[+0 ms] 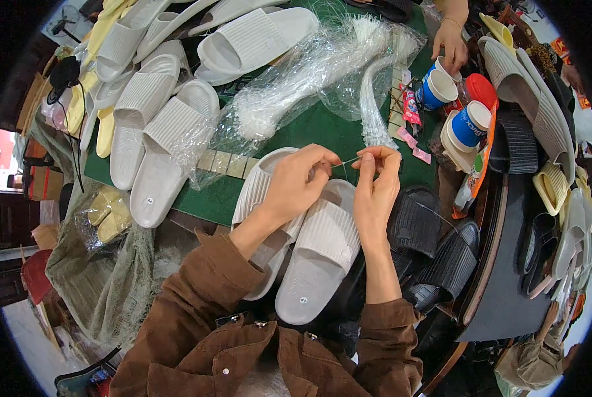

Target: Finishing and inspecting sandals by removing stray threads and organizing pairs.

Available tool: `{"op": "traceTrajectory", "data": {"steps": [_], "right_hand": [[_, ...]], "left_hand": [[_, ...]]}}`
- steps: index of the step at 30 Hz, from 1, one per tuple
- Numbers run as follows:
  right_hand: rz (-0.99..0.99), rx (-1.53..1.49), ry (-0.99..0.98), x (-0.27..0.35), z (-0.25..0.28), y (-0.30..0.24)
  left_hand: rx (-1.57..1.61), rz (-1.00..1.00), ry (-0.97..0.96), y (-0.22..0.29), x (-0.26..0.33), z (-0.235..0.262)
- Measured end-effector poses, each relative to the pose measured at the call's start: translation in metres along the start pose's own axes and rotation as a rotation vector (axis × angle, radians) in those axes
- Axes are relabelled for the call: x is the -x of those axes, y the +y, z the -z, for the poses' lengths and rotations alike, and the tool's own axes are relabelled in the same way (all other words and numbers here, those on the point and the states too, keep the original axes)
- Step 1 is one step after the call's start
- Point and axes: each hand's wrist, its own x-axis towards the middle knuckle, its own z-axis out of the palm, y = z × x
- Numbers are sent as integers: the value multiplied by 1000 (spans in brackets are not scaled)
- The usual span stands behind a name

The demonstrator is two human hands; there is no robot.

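Observation:
A pair of light grey ribbed slide slippers lies before me, the right slipper (pixel 312 274) and the left slipper (pixel 261 188) side by side, toes away from me. Above their toe ends, my left hand (pixel 300 182) and my right hand (pixel 376 192) are pinched close together. Between their fingertips runs a thin clear plastic strand (pixel 346 161), held by both. Its lower part hangs near the right slipper's toe; whether it passes through the slipper I cannot tell. Beyond my hands lie a large bundle of clear plastic strands (pixel 302 79) in film and a smaller bundle (pixel 373 99).
More grey slippers (pixel 170 159) are piled at the left of the green table (pixel 216 202). Black slippers (pixel 411 228) sit right of my right hand. At the far right stand blue-and-white paper cups (pixel 469 129); another person's hand (pixel 450 45) reaches toward them. Grey netting (pixel 104 278) hangs at the left.

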Motion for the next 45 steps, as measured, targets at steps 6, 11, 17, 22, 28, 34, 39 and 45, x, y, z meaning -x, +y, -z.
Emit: {"op": "traceTrajectory", "data": {"steps": [6,11,17,22,28,34,39,45], "right_hand": [[-9,3,-14,0,-1,4],[-19,44,-60,0,0,6],[-5,48,-61,0,0,7],[-2,39,-64,0,-2,6],[76,98,-130,1,-2,4],[138,158,-190,-1,-1,4],[-18,28,-141,-2,1,6],[88,141,-144,0,-2,4]], "left_hand": [[-10,25,0,7,1,-2],[19,7,-21,5,-1,0],[1,19,-28,10,0,1],[-3,15,-42,7,0,2],[4,-20,-19,6,0,1],[-27,6,-20,9,1,1],[-11,-4,-7,8,0,1],[4,-4,-7,5,1,1]]}}
